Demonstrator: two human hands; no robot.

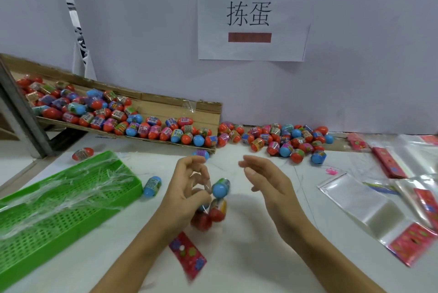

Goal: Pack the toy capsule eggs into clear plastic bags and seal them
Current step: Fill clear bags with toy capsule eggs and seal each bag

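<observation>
A green tray (71, 197) lies along the left edge of the table (248, 257), with clear film strewn over it. One egg (83, 154) rests beyond its far corner; another egg (152, 186) touches its right end. Toward the far left corner a cardboard flap (166, 105) slopes down to the table, carrying a heap of eggs (106, 114).

Left hand (187, 188): fingers curled, grip pinching a clear bag (209, 200) at mid-table. The bag holds several eggs, blue and red ends visible; motion blur prevents an exact count. Its red header card (187, 254) hangs toward the near edge.

Right hand (265, 178): just beside the bag, apart from it, fingers spread and relaxed, grip holding nothing.

A second pile (284, 140) of eggs lies along the far edge, against the wall. A paper sign (253, 15) is fixed to the wall above it.

Flat empty bags (369, 207) with red headers cover the right edge.
</observation>
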